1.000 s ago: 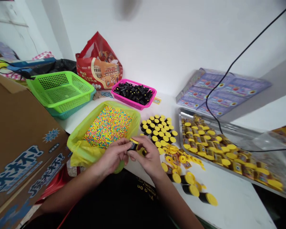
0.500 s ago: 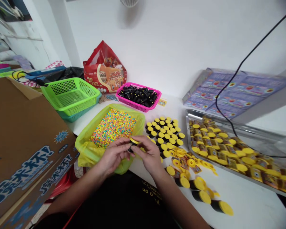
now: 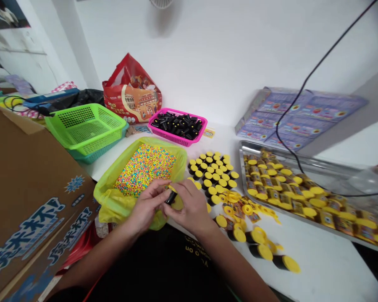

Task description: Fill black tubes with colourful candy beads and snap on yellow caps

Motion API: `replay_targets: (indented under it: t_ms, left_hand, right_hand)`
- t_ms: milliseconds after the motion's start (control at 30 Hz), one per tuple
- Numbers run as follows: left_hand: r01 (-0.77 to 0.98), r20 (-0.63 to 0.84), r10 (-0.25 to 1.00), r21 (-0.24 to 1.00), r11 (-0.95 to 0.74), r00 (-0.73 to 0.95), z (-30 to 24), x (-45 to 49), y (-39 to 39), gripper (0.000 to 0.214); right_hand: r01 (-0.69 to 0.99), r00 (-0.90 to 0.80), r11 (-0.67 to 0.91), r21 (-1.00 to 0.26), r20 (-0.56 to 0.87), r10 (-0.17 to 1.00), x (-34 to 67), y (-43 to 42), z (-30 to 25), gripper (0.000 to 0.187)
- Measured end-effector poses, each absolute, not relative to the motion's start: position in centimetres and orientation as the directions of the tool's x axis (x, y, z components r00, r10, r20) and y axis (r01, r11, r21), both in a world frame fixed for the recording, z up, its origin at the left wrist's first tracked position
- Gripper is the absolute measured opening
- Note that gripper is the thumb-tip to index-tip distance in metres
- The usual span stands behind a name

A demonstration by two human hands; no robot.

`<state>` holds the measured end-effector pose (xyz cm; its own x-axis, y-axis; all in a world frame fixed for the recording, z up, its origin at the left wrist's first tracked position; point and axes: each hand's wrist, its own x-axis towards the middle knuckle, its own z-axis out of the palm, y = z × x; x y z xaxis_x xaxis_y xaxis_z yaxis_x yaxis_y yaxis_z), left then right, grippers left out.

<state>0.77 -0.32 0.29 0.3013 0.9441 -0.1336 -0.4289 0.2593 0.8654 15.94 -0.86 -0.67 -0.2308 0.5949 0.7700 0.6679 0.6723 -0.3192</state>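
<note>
Tube (image 3: 170, 198), black, clamped between fingertips of left hand (image 3: 148, 205) and right hand (image 3: 189, 209), lower centre (yellow rim just showing), just beside green plastic liner (image 3: 108, 201) holding coloured beads (image 3: 145, 170).

Your left hand (image 3: 148, 205) and your right hand (image 3: 190, 209) hold together a small black tube (image 3: 171, 198) just above the edge of a green plastic bag (image 3: 111, 201) full of colored beads. At twelve o'clock is a pink basket (image 3: 176, 142) with black tubes; at two o'clock stand many yellow-capped tubes (image 3: 211, 176).
</note>
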Motion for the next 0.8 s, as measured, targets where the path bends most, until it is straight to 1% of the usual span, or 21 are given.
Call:
replay_targets:
  t_ms: [100,133,200,233,267,333,400,433,533,600,667,700,767,800]
  left_hand:
    - [-0.417,-0.143,0.942,0.869,0.267,0.305,0.1,0.9,-0.7,0.033]
    - [-0.412,-0.153,0.939,0.868,0.276,0.307,0.0,1.0,-0.9,0.031]
    - [-0.396,-0.175,0.930,0.868,0.301,0.325,-0.1,1.1,-1.2,0.030]
    - [-0.388,-0.180,0.927,0.869,0.307,0.330,-0.2,1.1,-1.3,0.030]
    - [-0.384,-0.178,0.928,0.872,0.303,0.328,-0.2,1.2,-1.3,0.029]
    - [-0.386,-0.159,0.938,0.880,0.276,0.307,-0.4,1.3,-1.3,0.029]
    - [-0.381,-0.134,0.948,0.892,0.242,0.288,-0.4,1.5,-1.1,0.030]
    - [-0.370,-0.125,0.947,0.899,0.234,0.296,-0.4,1.5,-0.9,0.031]
    - [-0.304,-0.129,0.911,0.916,0.261,0.392,-0.2,1.8,-0.4,0.038]
    - [-0.276,-0.152,0.881,0.914,0.298,0.448,0.0,1.9,-0.1,0.044]
    - [-0.281,-0.169,0.880,0.906,0.316,0.444,0.1,1.9,0.0,0.048]
    - [-0.290,-0.169,0.892,0.906,0.308,0.420,0.1,1.8,0.0,0.048]
    - [-0.302,-0.168,0.920,0.911,0.282,0.353,-0.1,1.6,0.0,0.045]
    - [-0.306,-0.172,0.930,0.911,0.275,0.324,-0.2,1.4,0.0,0.043]
  right_hand:
    - [0.716,-0.279,0.664,-0.214,0.784,0.554,15.6,-1.3,-0.6,0.013]
    - [0.719,-0.285,0.668,-0.191,0.796,0.534,15.5,-1.4,-0.8,0.009]
    - [0.712,-0.291,0.681,-0.168,0.813,0.504,15.3,-1.7,-1.1,0.009]
    - [0.712,-0.286,0.680,-0.176,0.812,0.509,15.2,-1.8,-1.4,0.009]
    - [0.714,-0.273,0.670,-0.202,0.801,0.532,15.3,-2.0,-1.6,0.011]
    - [0.707,-0.226,0.636,-0.309,0.754,0.617,15.6,-2.3,-1.7,0.019]
    - [0.641,-0.195,0.611,-0.465,0.671,0.715,16.4,-2.5,-1.5,0.031]
    - [0.580,-0.194,0.597,-0.554,0.618,0.762,16.9,-2.5,-1.2,0.032]
    - [0.353,-0.218,0.490,-0.797,0.439,0.871,18.8,-1.9,-0.2,0.020]
    - [0.251,-0.219,0.388,-0.887,0.338,0.915,20.3,-1.0,0.3,0.015]
    - [0.249,-0.178,0.331,-0.910,0.292,0.940,21.8,0.0,0.3,0.015]
    - [0.296,-0.134,0.314,-0.902,0.286,0.949,22.7,0.6,0.2,0.014]
    - [0.474,-0.036,0.278,-0.836,0.297,0.954,24.4,1.4,-0.3,0.018]
    - [0.583,-0.001,0.245,-0.775,0.300,0.954,25.3,1.6,-0.6,0.021]
